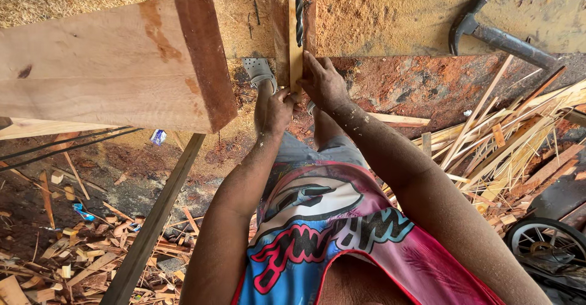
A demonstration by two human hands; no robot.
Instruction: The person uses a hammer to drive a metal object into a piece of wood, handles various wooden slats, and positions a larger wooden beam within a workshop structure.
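From my seat the top of the drill bit [299, 9] is cut off by the upper frame edge, so I cannot see what drives it, and its tip is lost where it meets the strip [296, 48]. The strip's lower end is hidden behind both hands, and my own legs block most of the floor below it. My left hand [279, 111] is curled nearly closed around the strip's lower end, thumb side up, pinching it; the fingertips themselves I cannot make out. My right hand [322, 84] lies more open, its fingers [311, 64] stretched along the strip's right edge and pressing it against the bench [390, 24], with the thumb tucked toward the left hand. The strip is a narrow pale piece of wood standing upright against the bench's front face, near its middle, long axis running top to bottom in view, upper end pointing at the bit. The bit's twisted shaft runs along the same line, just above and overlapping the strip's top. A hammer [497, 36] lies on the bench toward its right end, head to the left, handle partly dim. A thick plank [110, 64] juts in at the left, its far end cut off by the frame.
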